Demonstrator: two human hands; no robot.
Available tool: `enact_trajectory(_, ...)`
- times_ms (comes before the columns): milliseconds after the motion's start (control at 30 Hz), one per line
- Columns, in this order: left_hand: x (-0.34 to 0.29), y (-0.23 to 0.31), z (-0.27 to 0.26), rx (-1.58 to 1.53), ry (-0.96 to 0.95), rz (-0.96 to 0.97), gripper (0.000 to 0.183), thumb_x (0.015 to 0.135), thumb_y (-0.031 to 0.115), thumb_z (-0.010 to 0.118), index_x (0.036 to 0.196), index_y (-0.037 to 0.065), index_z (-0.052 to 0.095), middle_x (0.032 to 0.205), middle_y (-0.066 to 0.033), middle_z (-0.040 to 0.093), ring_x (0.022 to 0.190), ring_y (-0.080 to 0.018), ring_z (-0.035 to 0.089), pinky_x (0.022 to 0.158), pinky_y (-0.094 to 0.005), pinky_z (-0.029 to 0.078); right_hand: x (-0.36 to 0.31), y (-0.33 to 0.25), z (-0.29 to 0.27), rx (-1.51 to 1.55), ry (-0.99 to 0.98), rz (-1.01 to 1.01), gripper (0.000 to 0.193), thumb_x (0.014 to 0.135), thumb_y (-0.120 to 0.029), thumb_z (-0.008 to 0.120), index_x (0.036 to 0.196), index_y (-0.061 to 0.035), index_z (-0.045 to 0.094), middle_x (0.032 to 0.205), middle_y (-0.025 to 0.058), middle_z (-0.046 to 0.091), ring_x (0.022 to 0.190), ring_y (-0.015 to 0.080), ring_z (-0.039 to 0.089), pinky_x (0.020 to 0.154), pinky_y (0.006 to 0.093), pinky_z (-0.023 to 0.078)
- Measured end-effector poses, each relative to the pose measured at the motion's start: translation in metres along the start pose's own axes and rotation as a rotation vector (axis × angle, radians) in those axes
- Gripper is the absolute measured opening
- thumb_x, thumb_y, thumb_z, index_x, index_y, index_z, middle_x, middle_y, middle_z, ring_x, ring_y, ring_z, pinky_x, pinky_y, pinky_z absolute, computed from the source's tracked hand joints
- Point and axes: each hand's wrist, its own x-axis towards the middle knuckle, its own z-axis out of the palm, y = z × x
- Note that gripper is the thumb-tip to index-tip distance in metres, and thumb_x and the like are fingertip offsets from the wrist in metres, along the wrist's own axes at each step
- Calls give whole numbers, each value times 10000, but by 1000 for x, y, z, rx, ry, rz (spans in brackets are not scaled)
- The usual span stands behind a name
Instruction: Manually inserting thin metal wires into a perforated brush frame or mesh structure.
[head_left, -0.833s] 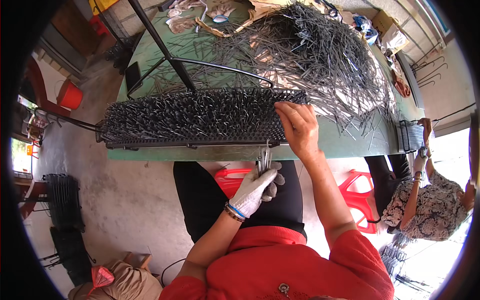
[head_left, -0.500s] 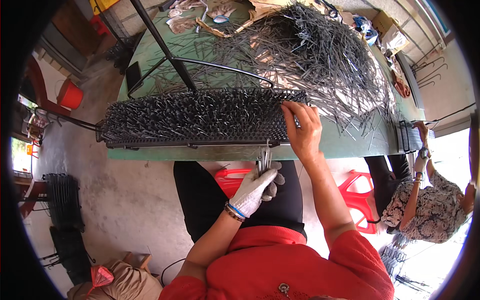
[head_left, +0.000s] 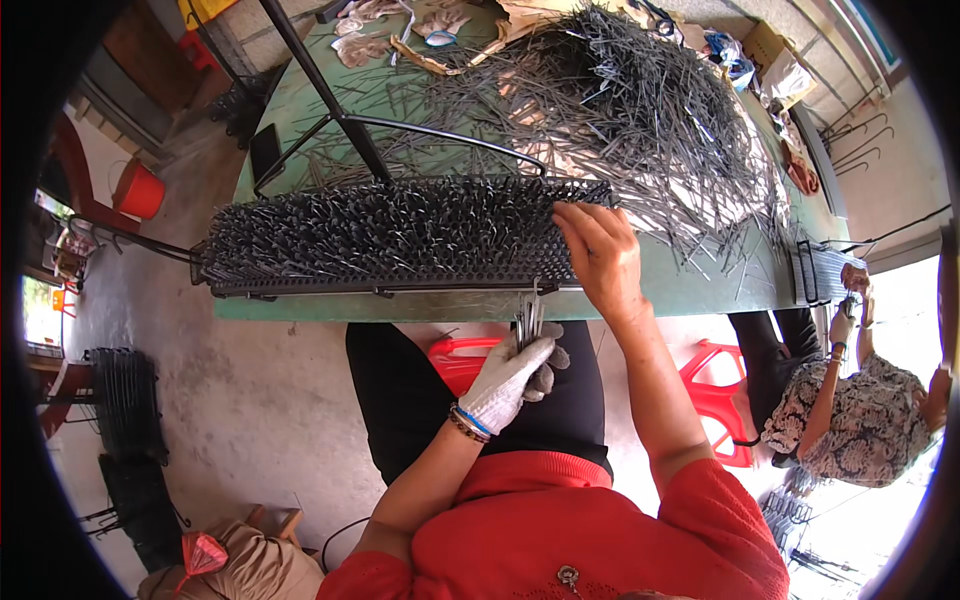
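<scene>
Any print on the cardboard box [head_left: 768, 45] in the upper right of the frame is too small for me to read. The black perforated rack [head_left: 538, 266] stretches from left of centre to the middle of the frame, along the near edge of the green worktop [head_left: 705, 290]. Its holes are packed with slim upright rods [head_left: 390, 225], dark and bristling, some leaning, many tips glinting; toward its right end the bare mesh shows.

My left grip [head_left: 515, 378], in a white knitted glove, is closed firmly round a bundle of silver-grey rods [head_left: 528, 322], their uneven tips pointing up the frame just below the rack. My right grip [head_left: 606, 262], bare, is at the rack's right end, fingers bent and nearly together; I cannot tell whether they pinch a rod. A tangled heap of loose dark rods [head_left: 660, 95] fills the upper right of the worktop.
</scene>
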Motion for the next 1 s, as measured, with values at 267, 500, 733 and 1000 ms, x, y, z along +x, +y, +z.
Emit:
enact_trajectory(267, -1, 1, 0, 13, 19, 2, 261, 982, 183, 535, 1215, 66, 549, 846, -37, 644, 560, -25, 520, 432, -156, 314, 3, 0, 1, 67, -43, 136, 161, 823, -56, 702, 981, -27, 704, 930, 107, 678, 792, 262, 655, 710, 334, 509)
enact_trajectory(500, -1, -1, -1, -6, 8, 24, 261, 981, 182, 536, 1215, 68, 548, 841, -34, 641, 564, -24, 522, 433, -157, 318, 4, -1, -2, 169, -64, 221, 165, 820, -43, 704, 984, -31, 707, 921, 110, 686, 798, 243, 671, 706, 312, 521)
enact_trajectory(733, 0, -1, -1, 4, 18, 15, 265, 982, 182, 533, 1219, 63, 542, 840, -35, 642, 562, -23, 522, 430, -155, 322, 4, 1, -2, -21, -29, 80, 124, 798, -39, 719, 921, -55, 721, 866, 79, 696, 731, 243, 635, 681, 324, 482)
enact_trajectory(1000, -1, 1, 0, 7, 15, -1, 265, 984, 184, 532, 1220, 65, 542, 844, -32, 644, 567, -19, 530, 432, -149, 327, -8, 1, 4, -30, 74, 108, 134, 785, -44, 729, 918, -59, 721, 885, 66, 694, 769, 238, 633, 701, 328, 473)
